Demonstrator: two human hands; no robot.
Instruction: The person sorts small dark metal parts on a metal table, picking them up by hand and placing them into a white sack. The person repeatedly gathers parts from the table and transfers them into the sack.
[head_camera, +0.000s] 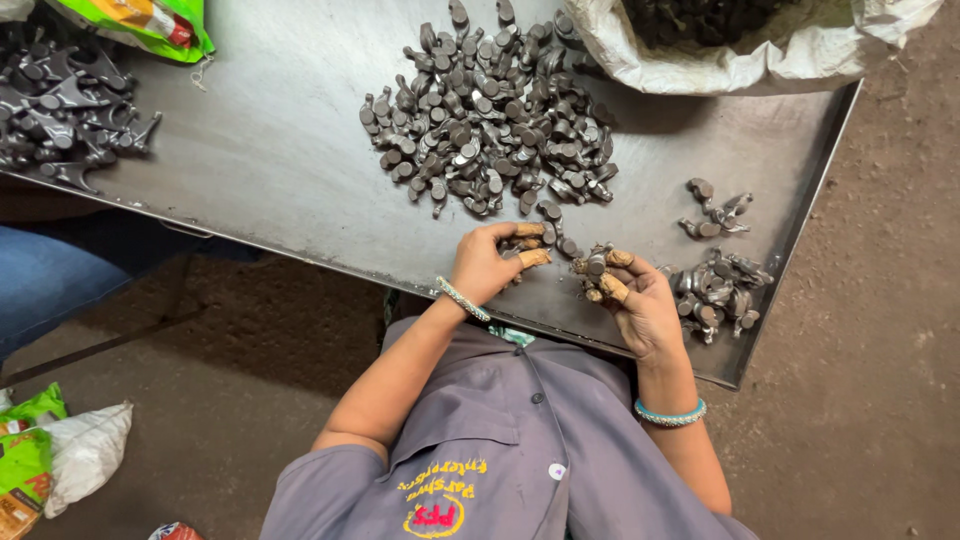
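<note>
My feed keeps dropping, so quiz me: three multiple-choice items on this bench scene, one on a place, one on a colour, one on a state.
1. Where does the big pile of metal parts lie on the metal tray?
A. near its far edge, beside the white sack
B. on the floor
C. in the person's lap

2. What colour is the bangle on the right hand?
A. red
B. turquoise
C. black

3. What is the left hand doing?
A. hanging off the tray
B. resting flat and open
C. curled, with taped fingers over small parts

Answers: 1 A, the heap lies below the sack; 2 B, blue-green band at the wrist; 3 C, fingers bent at the tray's near edge.
</note>
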